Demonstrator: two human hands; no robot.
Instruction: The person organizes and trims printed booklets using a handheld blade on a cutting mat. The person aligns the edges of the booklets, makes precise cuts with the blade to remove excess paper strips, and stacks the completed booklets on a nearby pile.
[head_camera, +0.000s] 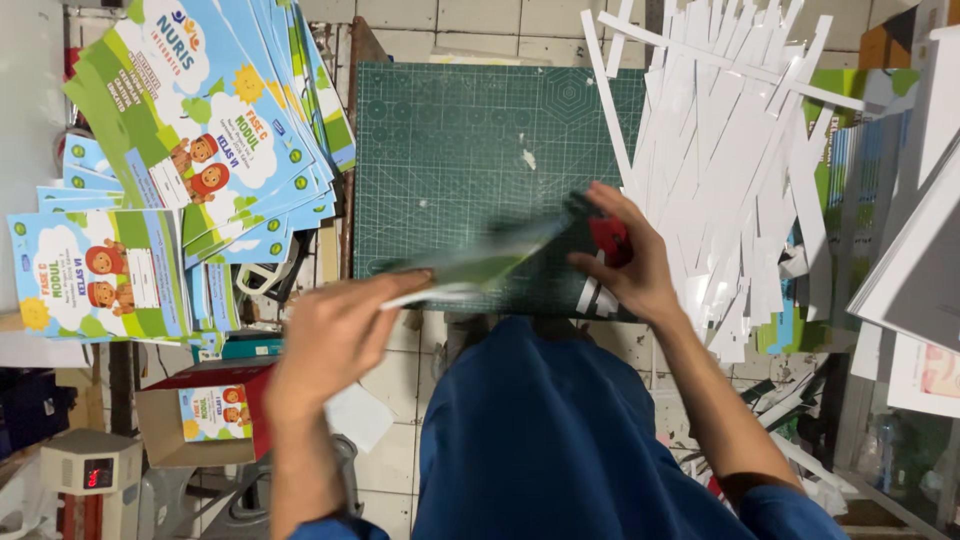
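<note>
A blurred printed booklet (480, 265) lies over the near edge of the green cutting mat (450, 130). It could slide off the edge toward the floor, being only lightly held. The left hand (330, 335) pinches its near corner; the right hand (625, 255) presses half-curled fingers on its far end, beside white paper strips (720, 170)
</note>
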